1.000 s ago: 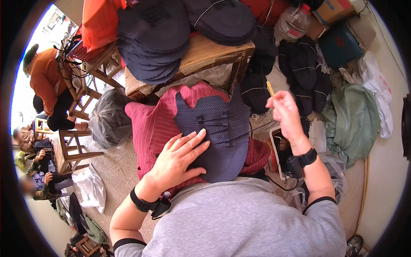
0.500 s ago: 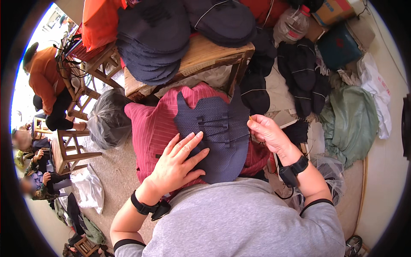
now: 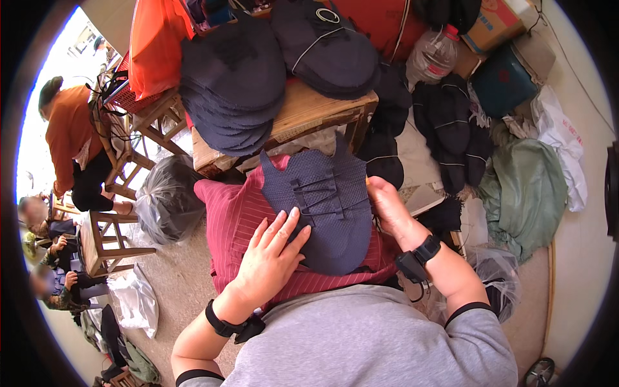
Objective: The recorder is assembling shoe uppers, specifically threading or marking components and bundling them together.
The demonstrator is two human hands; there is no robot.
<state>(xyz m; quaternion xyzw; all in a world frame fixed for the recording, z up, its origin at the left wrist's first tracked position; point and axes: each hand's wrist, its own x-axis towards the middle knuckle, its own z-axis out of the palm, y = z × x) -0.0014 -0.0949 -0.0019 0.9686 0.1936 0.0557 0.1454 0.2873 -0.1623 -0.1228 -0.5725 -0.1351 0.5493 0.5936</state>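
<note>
A dark navy knitted shoe upper (image 3: 335, 238) lies spread on the red striped cloth (image 3: 235, 206) over my lap. Black lacing crosses its middle between two strips, and two narrow tabs point away from me. My left hand (image 3: 271, 248) rests on its left side, palm down with fingers stretched out. At the right edge of the upper, my right hand (image 3: 387, 200) is closed in a pinch. A small yellowish bit shows at those fingertips; what it belongs to is hidden.
Stacks of similar dark pieces (image 3: 232, 71) sit on a wooden table (image 3: 309, 106) ahead. Tied dark bundles (image 3: 451, 122) and a green sack (image 3: 525, 193) lie at right. On the left are a stuffed plastic bag (image 3: 167, 200), wooden stools (image 3: 106, 245) and a seated person (image 3: 71, 135).
The view has shifted, so the surroundings sit lower. My right hand has turned and its fingers are now less visible at the upper's right edge. My left hand stays flat on the upper.
</note>
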